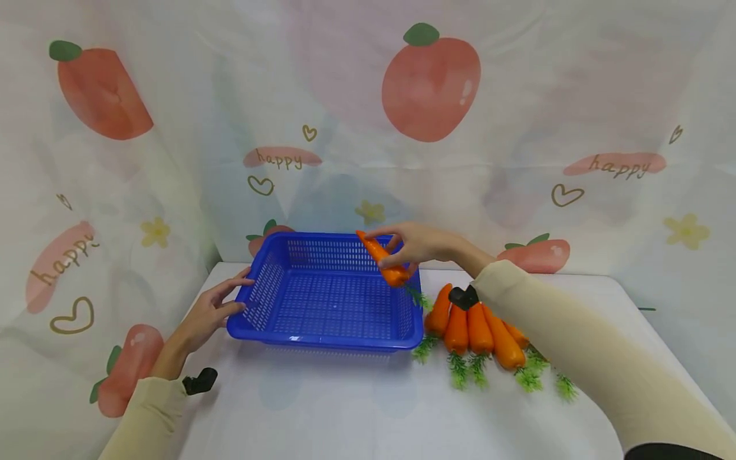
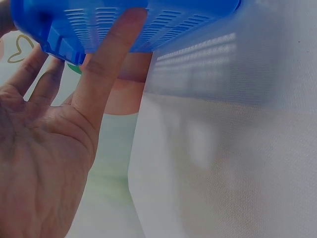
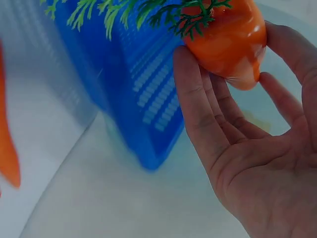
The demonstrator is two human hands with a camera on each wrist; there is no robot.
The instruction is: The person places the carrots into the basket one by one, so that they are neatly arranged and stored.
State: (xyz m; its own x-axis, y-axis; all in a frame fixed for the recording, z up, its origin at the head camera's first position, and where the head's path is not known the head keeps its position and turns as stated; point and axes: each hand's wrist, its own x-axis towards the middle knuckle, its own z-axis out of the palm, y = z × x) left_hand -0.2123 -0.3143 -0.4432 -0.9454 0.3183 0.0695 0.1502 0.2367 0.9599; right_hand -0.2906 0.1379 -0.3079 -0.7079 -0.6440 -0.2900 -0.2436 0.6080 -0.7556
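Right hand pinches a carrot near the blue basket; a slack grip could let it fall outside.

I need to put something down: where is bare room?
Bare table: in front of the blue basket, left of the carrot greens; the basket floor is bare. Carrots crowd the basket's right; the right hand holds another carrot over its right end.
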